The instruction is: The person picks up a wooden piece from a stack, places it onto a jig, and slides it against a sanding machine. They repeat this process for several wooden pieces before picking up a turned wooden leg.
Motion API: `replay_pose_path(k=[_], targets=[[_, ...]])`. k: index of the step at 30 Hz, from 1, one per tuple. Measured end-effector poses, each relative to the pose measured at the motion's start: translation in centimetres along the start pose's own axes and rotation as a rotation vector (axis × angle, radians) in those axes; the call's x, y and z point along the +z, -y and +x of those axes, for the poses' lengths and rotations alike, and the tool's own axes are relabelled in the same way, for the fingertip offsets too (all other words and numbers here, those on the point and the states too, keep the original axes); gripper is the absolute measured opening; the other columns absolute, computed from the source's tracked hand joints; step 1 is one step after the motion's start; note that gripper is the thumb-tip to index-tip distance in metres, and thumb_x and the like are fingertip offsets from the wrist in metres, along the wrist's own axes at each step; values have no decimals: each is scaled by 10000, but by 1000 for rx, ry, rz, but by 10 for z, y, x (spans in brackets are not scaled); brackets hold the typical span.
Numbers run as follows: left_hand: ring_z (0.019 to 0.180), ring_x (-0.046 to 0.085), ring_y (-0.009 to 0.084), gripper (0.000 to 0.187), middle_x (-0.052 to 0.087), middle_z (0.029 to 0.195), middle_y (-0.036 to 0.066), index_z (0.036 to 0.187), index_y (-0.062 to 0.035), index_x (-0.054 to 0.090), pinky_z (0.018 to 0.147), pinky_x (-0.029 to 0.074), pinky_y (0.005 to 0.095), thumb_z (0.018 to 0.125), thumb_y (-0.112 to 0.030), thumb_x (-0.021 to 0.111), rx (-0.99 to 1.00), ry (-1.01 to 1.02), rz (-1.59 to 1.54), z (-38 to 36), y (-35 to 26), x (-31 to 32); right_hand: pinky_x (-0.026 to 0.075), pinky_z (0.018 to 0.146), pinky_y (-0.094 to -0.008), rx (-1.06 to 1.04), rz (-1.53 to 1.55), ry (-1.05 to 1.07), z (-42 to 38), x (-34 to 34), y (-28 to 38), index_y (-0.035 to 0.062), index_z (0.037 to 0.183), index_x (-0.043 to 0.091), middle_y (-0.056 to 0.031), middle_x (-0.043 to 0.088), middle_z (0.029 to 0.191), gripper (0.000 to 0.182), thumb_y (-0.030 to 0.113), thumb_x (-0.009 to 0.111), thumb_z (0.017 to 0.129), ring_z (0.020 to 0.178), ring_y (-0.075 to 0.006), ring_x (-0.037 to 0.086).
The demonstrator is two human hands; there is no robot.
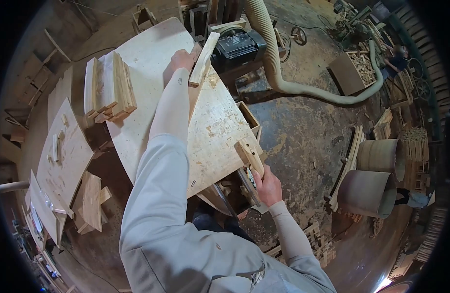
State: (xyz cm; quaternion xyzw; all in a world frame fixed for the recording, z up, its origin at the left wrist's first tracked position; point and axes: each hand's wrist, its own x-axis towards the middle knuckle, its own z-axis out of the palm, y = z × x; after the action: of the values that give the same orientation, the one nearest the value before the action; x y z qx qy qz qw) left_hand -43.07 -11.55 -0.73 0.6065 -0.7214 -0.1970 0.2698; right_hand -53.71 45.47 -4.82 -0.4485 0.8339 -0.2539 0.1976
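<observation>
Hands clenched: left on slat, right on half-hidden stick.

Stacked wood blocks on surface; dust hose beside black motor; two barrels on floor.

On the plywood table we note a stack of wood pieces left of the left hand, which holds a wood strip. A motor sits right of the strip; the hose runs behind. The right hand is at the near edge, apparently on another wood piece.
</observation>
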Motion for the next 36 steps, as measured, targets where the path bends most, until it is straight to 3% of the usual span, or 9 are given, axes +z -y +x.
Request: replay_pose_path(k=[13,18,20,23,26,28,31,34,36], targets=[[1133,764,405,337,819,1165,195,1063,-81,847,988,596,498,963,-400,811,-4,-90,-139,-22,-6,-4,572,783,-614,13,37,1,-5,-12,10,68,1229,631,-279,771,976,427,479,617,1114,922,-520,742],[1107,758,413,272,806,1145,220,1034,-87,843,977,589,510,973,-338,759,-105,-54,-165,-52,-32,-34,580,792,-610,55,-3,29,-7,-22,19,82,1303,635,-272,781,999,429,466,619,1113,927,-518,746],[1116,746,426,270,784,1165,231,1048,-69,832,988,586,503,993,-316,735,-82,-55,-204,-39,-13,-11,583,797,-606,53,-26,38,-8,-28,26,83,1319,635,-272,783,1009,433,462,623,1111,931,-516,748],[1116,733,434,239,765,1162,230,1105,-74,817,996,581,510,988,-264,733,16,-110,-338,-27,3,4,586,795,-596,49,-50,48,-8,-31,28,83,1347,633,-269,783,1001,434,447,632,1110,931,-510,754],[1131,722,439,242,750,1189,235,1161,-67,801,998,577,521,986,-221,735,32,-207,-273,-19,4,-1,586,788,-594,45,-42,46,-8,-36,31,84,1360,632,-269,779,985,431,436,636,1111,924,-506,757],[1144,716,445,262,738,1236,237,1188,-53,789,1009,572,526,981,-207,747,208,-219,-123,-17,4,-15,585,788,-598,45,-31,54,-9,-39,34,85,1362,633,-272,778,987,431,435,635,1111,921,-507,756],[1135,716,459,273,715,1274,243,1181,-36,794,1003,578,514,1002,-237,745,355,-82,-147,-31,5,-25,581,783,-601,70,-36,72,-9,-42,38,84,1359,637,-275,776,992,425,431,633,1113,923,-511,754],[1122,731,443,298,749,1247,242,1166,-38,808,993,585,509,988,-274,772,178,-181,-222,-35,13,-18,590,808,-600,90,-44,80,-9,-44,43,98,1370,632,-273,782,1043,408,406,635,1102,961,-505,754],[1100,745,430,296,774,1201,236,1123,-36,821,984,590,503,977,-291,786,111,-90,-202,-36,22,-12,579,785,-598,67,-54,70,-9,-45,42,79,1342,644,-271,776,991,398,407,636,1117,929,-514,752]])
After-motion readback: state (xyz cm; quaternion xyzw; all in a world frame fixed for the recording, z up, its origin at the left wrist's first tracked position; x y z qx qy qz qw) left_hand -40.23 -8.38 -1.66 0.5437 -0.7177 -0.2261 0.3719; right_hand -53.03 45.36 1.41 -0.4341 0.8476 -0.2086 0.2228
